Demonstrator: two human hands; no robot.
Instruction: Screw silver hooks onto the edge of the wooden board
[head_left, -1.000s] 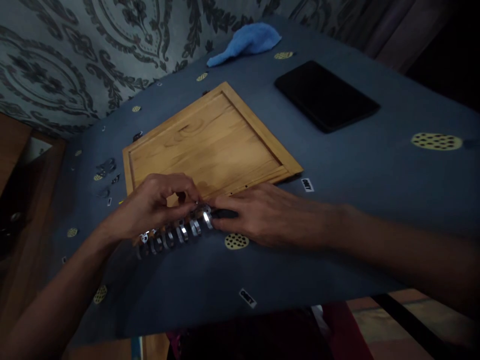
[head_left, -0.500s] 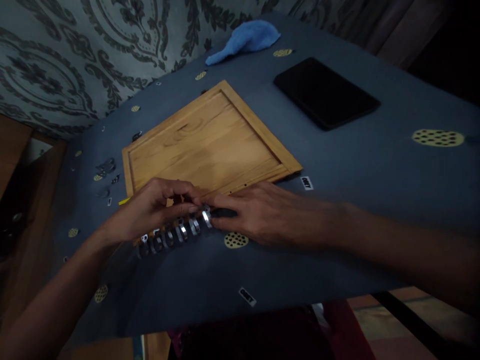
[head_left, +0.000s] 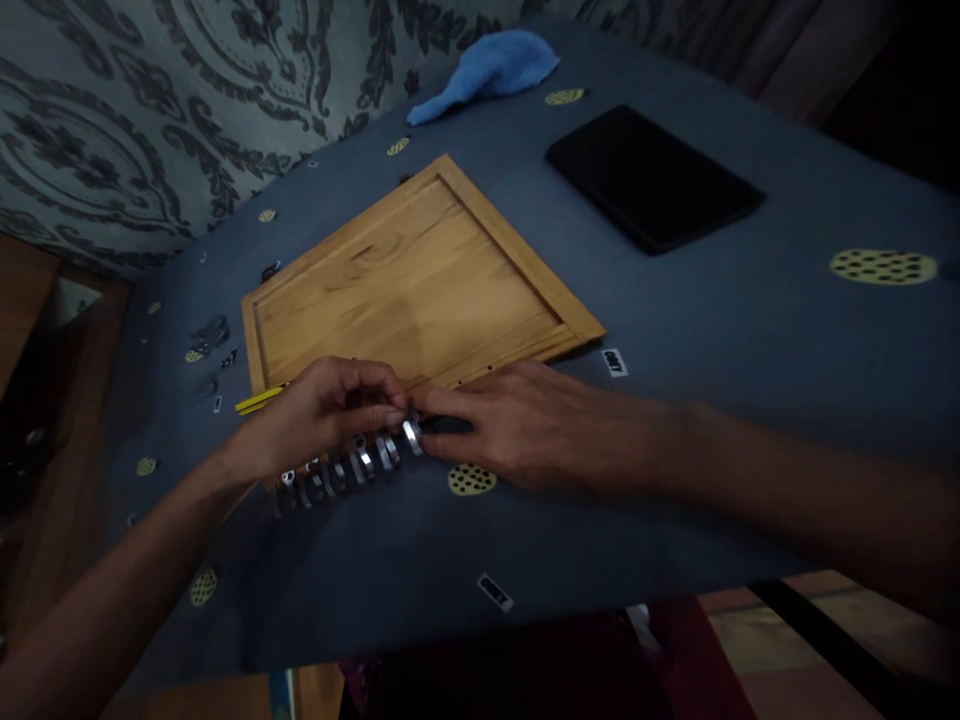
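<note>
A framed wooden panel (head_left: 397, 270) lies on the dark blue cloth, with small dark holes along its near edge. Several shiny curved metal clips (head_left: 363, 462) stand in a row on that edge. My right hand (head_left: 517, 425) pinches the rightmost clip (head_left: 412, 437) between thumb and index finger. Right beside it, my left hand (head_left: 330, 410) has its thumb and forefinger pressed together at the top of this clip; whatever they hold is too small to make out. A yellow pencil with dark stripes (head_left: 259, 399) sticks out behind my left hand.
At the back lies a crumpled blue cloth (head_left: 491, 75), and at the right a flat black tablet-like slab (head_left: 652, 180). Loose dark metal pieces (head_left: 210, 333) are scattered left of the panel. Patterned curtain fabric (head_left: 247, 80) borders the table's far side.
My left hand has shifted slightly at the wrist, and more of the yellow pencil shows. Its fingertips stay at the rightmost clip. My right hand keeps its hold; the view has moved a little.
</note>
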